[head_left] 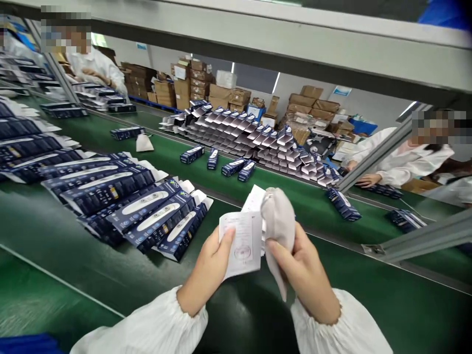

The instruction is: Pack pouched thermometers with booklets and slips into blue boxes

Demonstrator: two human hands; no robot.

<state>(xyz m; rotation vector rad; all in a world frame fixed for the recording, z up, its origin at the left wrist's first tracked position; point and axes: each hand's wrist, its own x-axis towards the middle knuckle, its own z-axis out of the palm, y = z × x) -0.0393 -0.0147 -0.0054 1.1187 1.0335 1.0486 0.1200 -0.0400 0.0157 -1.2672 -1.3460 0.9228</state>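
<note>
Head view, centre of the frame: the left hand point(214, 253) holds a printed leaflet point(241, 246), thumb on its face — the right hand point(306, 263) grips a pale pouch point(279, 216) just beside it, both above the counter point(368, 290). A loose pinch could let the thin leaflet slip or crease. The pouch's contents (if any) are hidden, the small print is unreadable, and the left hand's fingertips are covered.
</note>
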